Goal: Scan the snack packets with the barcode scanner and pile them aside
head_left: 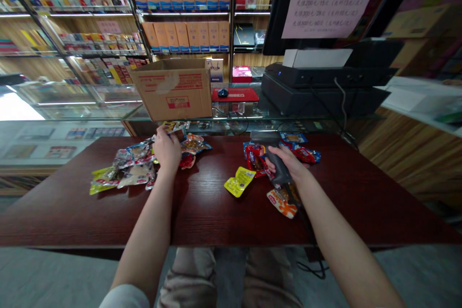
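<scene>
My right hand (287,161) is wrapped round the handle of a black barcode scanner (277,166), its head tilted over several red and blue snack packets (254,154). My left hand (168,150) is closed on a small dark snack packet (178,134), partly hidden by the fingers, above the left pile of packets. Silver and clear snack packets (135,168) lie in that pile, left of and under the hand. Between the two hands a yellow packet (240,182) lies on the table. An orange and white packet (282,203) rests below the scanner.
The dark red wooden table (205,207) spans the front. Beyond it a cardboard box (175,89) stands on a glass counter, beside a mouse (223,92) on a red mat. A monitor (276,9) and a black cash drawer (317,94) are at right. The scanner's cable (303,211) hangs over the front edge.
</scene>
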Tool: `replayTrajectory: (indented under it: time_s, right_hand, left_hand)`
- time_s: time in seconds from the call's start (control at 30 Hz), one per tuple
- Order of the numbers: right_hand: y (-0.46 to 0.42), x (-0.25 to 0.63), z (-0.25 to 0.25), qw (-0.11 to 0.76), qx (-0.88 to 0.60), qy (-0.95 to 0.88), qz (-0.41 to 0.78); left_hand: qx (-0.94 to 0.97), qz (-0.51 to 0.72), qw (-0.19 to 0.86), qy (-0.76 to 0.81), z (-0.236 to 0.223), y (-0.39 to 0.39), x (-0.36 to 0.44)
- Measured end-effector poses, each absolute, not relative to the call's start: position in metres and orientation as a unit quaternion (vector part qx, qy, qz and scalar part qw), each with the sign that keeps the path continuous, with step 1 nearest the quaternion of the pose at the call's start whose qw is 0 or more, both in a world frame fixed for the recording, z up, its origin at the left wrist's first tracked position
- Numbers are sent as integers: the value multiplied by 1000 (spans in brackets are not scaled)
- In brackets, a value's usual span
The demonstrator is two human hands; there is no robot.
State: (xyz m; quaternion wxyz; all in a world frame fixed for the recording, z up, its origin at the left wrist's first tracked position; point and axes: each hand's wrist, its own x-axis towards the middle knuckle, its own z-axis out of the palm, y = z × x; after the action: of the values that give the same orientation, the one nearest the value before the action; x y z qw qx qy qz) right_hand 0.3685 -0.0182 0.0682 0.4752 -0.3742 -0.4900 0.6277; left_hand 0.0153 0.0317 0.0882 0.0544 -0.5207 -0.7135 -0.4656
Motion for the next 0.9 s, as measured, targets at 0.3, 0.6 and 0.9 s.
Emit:
replayTrajectory:
  time_s: [0.3,0.6,0.9]
  right_hand:
    - [-20,367,69,470,-391,-487,623]
    - [-17,368,68,459,-402,-499,615]
    - [-11,382,67,475,-451,-478,585]
  left_hand:
    - [-438,-365,98,-816,78,33,-1]
    - [-680,-385,54,-621,81,19,52]
    - [-860,-86,-173,-473,35,-7,126]
